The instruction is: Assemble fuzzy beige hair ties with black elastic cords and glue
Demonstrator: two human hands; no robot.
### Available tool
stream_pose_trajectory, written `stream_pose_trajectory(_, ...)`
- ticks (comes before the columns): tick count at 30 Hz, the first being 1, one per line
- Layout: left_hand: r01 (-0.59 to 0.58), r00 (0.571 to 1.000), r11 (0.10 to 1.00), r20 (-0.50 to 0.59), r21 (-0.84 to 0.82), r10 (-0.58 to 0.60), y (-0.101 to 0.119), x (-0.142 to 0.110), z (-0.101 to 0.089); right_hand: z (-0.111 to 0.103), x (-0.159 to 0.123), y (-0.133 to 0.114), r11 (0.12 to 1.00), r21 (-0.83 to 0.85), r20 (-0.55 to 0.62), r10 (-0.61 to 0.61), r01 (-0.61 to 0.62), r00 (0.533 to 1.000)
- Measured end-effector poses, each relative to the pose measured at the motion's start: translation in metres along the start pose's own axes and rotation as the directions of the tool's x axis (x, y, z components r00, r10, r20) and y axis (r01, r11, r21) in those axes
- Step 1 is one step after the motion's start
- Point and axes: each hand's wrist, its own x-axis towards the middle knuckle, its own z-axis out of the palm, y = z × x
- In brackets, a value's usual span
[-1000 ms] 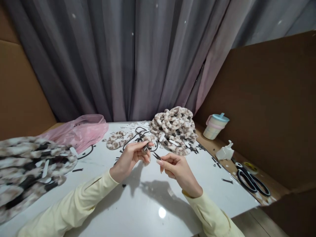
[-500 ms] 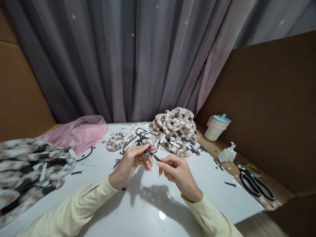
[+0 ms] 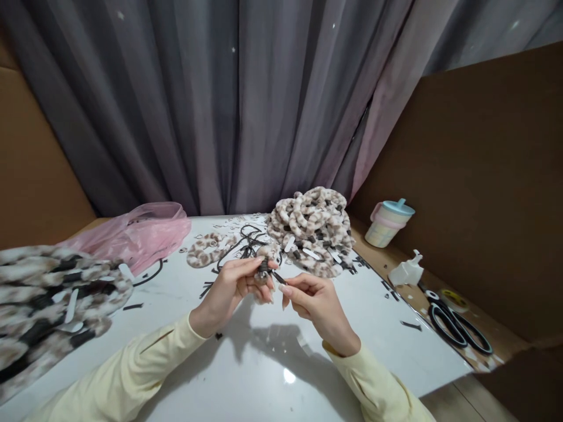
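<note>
Between the thumb and fingers of my left hand (image 3: 231,293) is a fluffy brown-and-white plush ring (image 3: 263,275) with a dark band wound round it; part of it is hidden by the fingers. My right hand (image 3: 310,302) pinches a small dark pointed tool (image 3: 278,278), its handle covered by the fingers, so I cannot tell its exact kind. Its tip meets the dark band. Behind my hands lie a loose plush ring (image 3: 206,249) and a tangle of black cord (image 3: 250,234) on the white tabletop (image 3: 246,369).
A heap of plush rings (image 3: 308,220) stands at the back, another pile (image 3: 48,305) at the left. A pink plastic bag (image 3: 149,231) lies behind. Rightward are a lidded cup (image 3: 387,225), a white bottle (image 3: 407,271), black-handled scissors (image 3: 455,325) and scattered black strips (image 3: 411,325).
My right hand has moved slightly left, bringing the pointed tool from just apart up to the dark band. My left hand keeps its hold on the plush ring. The view has shifted slightly.
</note>
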Motion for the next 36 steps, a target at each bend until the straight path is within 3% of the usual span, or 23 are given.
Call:
stream_pose_trajectory(11,0.002,0.999,0.990,0.036,0.141,-0.007,-0.005,0.003,-0.005,-0.002,0.000,0.005,0.997,0.039,-0.009,-0.064,0.064,0.998)
stream_pose_trajectory(17,-0.006,1.000,0.974,0.012,0.224,0.004,-0.001,0.005,-0.002,-0.009,0.000,0.004,0.964,-0.171,-0.020,-0.211,0.205,0.977)
stream_pose_trajectory(21,-0.014,1.000,0.968,-0.007,0.249,0.016,-0.003,0.006,0.002,-0.014,0.000,-0.001,0.847,-0.392,0.040,-0.374,0.359,0.927)
stream_pose_trajectory(25,0.069,0.998,0.959,-0.009,0.276,-0.069,-0.009,0.005,0.005,-0.018,-0.001,-0.017,0.599,-0.589,0.130,-0.592,0.542,0.795)
stream_pose_trajectory(27,0.092,0.996,0.960,-0.037,0.265,-0.085,-0.009,0.004,0.005,-0.022,-0.002,-0.025,0.543,-0.631,0.133,-0.628,0.555,0.766)
stream_pose_trajectory(29,0.068,0.996,0.965,-0.069,0.252,-0.052,-0.007,0.004,0.004,-0.026,-0.005,-0.031,0.581,-0.636,0.112,-0.582,0.508,0.805)
stream_pose_trajectory(33,-0.014,0.995,0.966,-0.094,0.258,0.040,-0.001,0.003,0.002,-0.028,-0.008,-0.027,0.755,-0.554,0.068,-0.378,0.350,0.923)
stream_pose_trajectory(36,-0.027,0.993,0.967,-0.108,0.252,0.055,-0.001,0.002,0.002,-0.024,-0.007,-0.018,0.848,-0.465,0.033,-0.272,0.256,0.962)
